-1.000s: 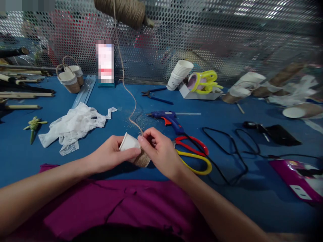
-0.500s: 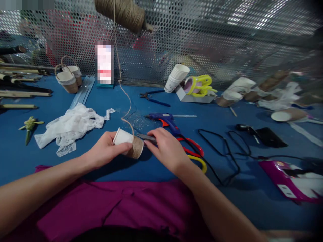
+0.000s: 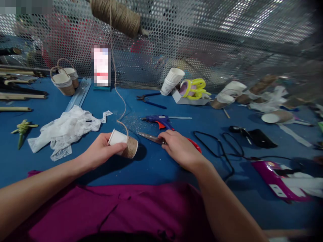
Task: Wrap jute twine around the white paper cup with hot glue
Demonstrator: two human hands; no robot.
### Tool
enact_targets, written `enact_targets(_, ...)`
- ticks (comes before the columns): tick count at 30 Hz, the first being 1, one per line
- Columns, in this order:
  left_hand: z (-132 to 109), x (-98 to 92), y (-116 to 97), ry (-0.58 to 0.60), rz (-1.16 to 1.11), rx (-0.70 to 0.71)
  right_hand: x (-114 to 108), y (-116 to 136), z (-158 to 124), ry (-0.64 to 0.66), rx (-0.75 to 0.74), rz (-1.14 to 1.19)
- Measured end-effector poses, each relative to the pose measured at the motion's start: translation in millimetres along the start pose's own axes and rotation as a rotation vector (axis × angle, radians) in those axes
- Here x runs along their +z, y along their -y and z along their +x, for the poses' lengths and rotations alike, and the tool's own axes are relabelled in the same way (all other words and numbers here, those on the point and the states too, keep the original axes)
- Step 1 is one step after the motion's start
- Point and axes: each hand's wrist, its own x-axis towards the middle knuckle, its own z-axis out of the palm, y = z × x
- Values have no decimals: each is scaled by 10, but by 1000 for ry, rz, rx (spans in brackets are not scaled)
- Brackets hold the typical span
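My left hand [image 3: 99,152] is wrapped round a white paper cup [image 3: 117,137], tilted on its side with the rim to the left. Brown twine [image 3: 131,148] is wound about its base end, and a loose strand [image 3: 118,97] runs up from it to a twine spool [image 3: 116,16] hung on the mesh. To the right, my right hand [image 3: 180,148] is closed on scissors [image 3: 151,137] near the pivot. Their blades point left, apart from the cup. Part of a red handle shows beyond my hand. A blue glue gun [image 3: 158,120] lies just behind the scissors.
White lace [image 3: 69,126] lies left, below two finished-looking cup baskets [image 3: 63,84]. Blue-handled pliers [image 3: 152,100], stacked paper cups [image 3: 173,80] and a box with yellow ribbon [image 3: 191,98] stand at the back. A black cord [image 3: 217,151] and purple packet [image 3: 272,179] are on the right.
My right hand has moved right and slightly down with the scissors, away from the cup. My left hand still holds the cup. The whole view has shifted slightly.
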Motion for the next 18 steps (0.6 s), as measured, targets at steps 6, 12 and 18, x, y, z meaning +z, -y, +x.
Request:
enact_targets(6,9,-16,15,-5,52,28,-71,-122,70,-85,34,87)
enact_targets(12,67,-41,59,-2,131,83,-43,-193,365,-276,351,72)
enact_targets(18,106,-70,103,8,171,106,52,-247,498,-249,427,188)
